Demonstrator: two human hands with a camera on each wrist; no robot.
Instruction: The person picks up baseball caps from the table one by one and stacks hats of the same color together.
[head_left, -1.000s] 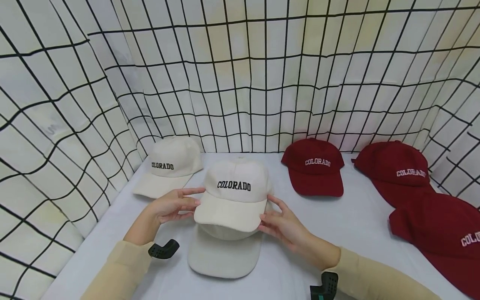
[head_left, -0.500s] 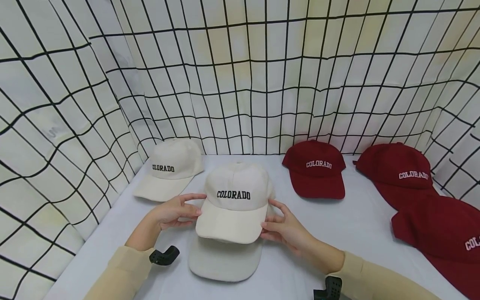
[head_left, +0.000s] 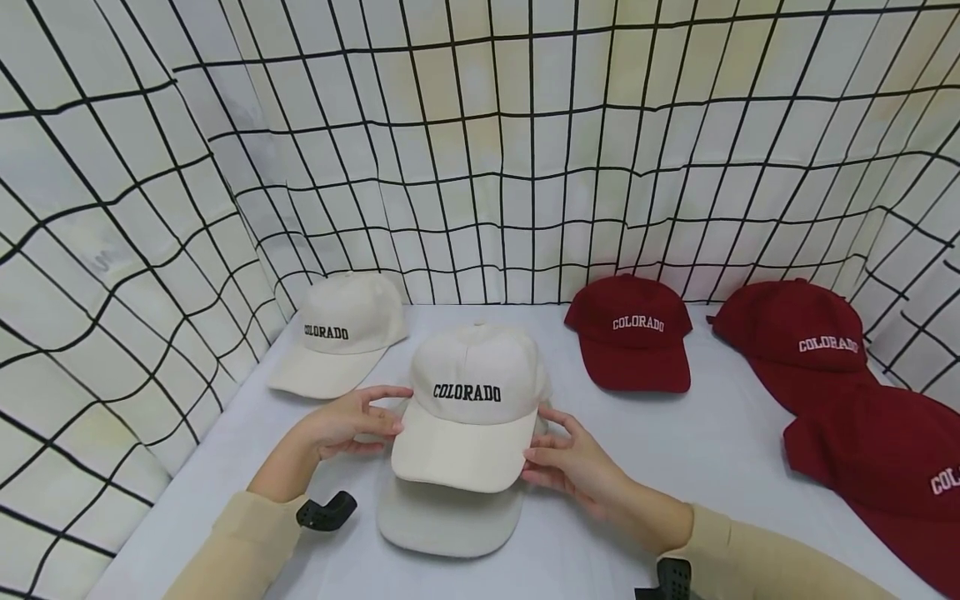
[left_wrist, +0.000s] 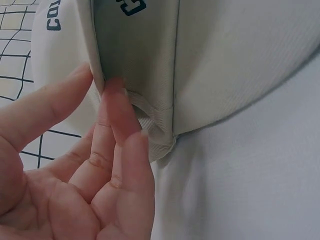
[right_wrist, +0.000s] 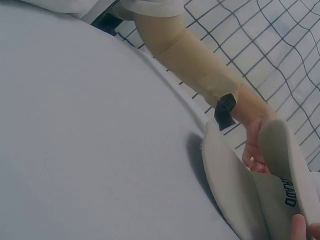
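Note:
I hold a cream cap (head_left: 468, 400) lettered COLORADO by the two sides of its brim. It sits stacked over a second cream cap (head_left: 446, 521), whose brim sticks out below toward me. My left hand (head_left: 360, 417) pinches the top brim's left edge. In the left wrist view the left hand's thumb and fingers (left_wrist: 120, 115) close on that edge of the top cap (left_wrist: 225, 60). My right hand (head_left: 558, 450) grips the brim's right edge. The right wrist view shows both brims (right_wrist: 270, 190) from the side, slightly apart.
A third cream cap (head_left: 341, 333) lies at the back left. Three dark red COLORADO caps (head_left: 633, 333) (head_left: 795, 342) (head_left: 885, 467) lie to the right on the white table (head_left: 675, 450). A black-gridded white backdrop (head_left: 480, 167) encloses the back and both sides.
The top cream cap has come down and slightly toward me, closer onto the lower cap. Both hands kept their hold on its brim.

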